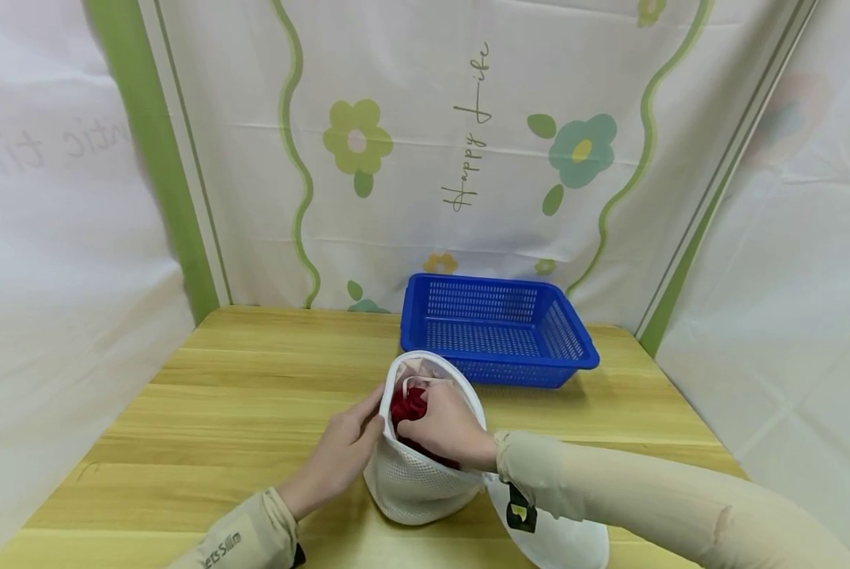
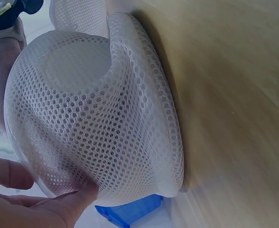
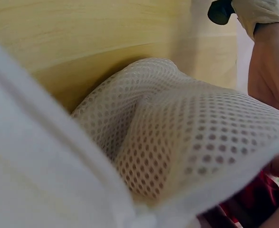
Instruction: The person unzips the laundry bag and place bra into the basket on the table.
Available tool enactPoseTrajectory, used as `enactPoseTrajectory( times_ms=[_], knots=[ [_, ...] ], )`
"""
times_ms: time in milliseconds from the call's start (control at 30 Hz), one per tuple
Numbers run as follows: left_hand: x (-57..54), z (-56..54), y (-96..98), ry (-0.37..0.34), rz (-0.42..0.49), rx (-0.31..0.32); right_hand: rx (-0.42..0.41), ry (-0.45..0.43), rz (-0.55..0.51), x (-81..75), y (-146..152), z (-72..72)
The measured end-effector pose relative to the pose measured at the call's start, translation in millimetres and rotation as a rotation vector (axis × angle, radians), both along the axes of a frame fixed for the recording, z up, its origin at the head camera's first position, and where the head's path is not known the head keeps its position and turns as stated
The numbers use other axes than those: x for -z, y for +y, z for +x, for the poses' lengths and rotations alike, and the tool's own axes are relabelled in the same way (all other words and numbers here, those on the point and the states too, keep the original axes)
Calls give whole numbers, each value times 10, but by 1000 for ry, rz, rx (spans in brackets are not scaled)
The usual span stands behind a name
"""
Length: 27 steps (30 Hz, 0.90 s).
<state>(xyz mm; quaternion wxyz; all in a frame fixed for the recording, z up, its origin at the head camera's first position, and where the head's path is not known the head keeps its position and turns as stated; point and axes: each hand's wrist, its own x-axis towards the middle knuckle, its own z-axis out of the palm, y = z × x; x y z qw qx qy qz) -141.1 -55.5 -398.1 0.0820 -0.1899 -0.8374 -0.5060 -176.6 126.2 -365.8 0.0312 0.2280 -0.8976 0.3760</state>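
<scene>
A white mesh laundry bag point(image 1: 425, 482) stands on the table with its round mouth facing up. My left hand point(image 1: 341, 446) pinches the bag's rim on its left side, and the left wrist view shows the thumb pressed against the mesh point(image 2: 101, 118). Reaching in through the mouth, my right hand point(image 1: 447, 423) grips a shiny dark red cloth point(image 1: 408, 405), its fingertips partly hidden in the bag. A thin pale strap shows beside the cloth. The bag's round white lid point(image 1: 560, 537) hangs open to the right, under my right forearm.
Just behind the bag sits a blue plastic basket point(image 1: 496, 371) with slotted walls. Both stand on a wood-grain table point(image 1: 254, 411). A printed curtain point(image 1: 410, 158) hangs along the table's far edge, with white sheets at both sides.
</scene>
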Motion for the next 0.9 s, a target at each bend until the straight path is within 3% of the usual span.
enactPoseTrajectory(
  times_ms=[200, 900],
  knots=[
    [-10, 12, 19, 2, 8, -5, 12, -19, 61, -106, 61, 9],
    [14, 10, 18, -43, 42, 18, -26, -139, 57, -386, 223, -1]
  ],
)
